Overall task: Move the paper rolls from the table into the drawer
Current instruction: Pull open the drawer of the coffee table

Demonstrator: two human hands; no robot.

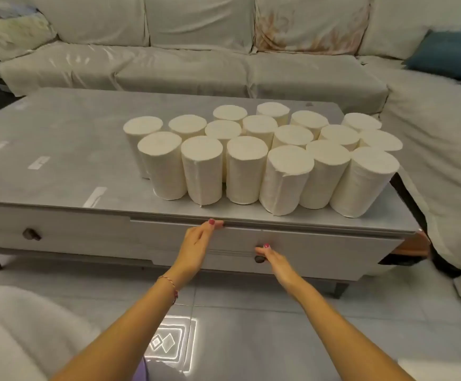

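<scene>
Both forearms lower centre: left hand [199, 241] fingertips hooked on drawer [320, 251] top edge, right hand [272, 258] pinching its knob [259, 259]. Paper rolls [262, 155] upright, clustered mid-right on table [59, 149]. Drawer slightly out.

Soft, even indoor light is filling the room, bright but slightly warm. A ceiling lamp is reflecting as a sharp white glare on the glossy floor tiles [170, 343] at the bottom centre. The tabletop [67, 149] is showing pale streaky reflections. Shadows are staying faint. Wide-angle distortion is bending the sofa [196, 70] toward the edges, and corners are looking soft.
</scene>
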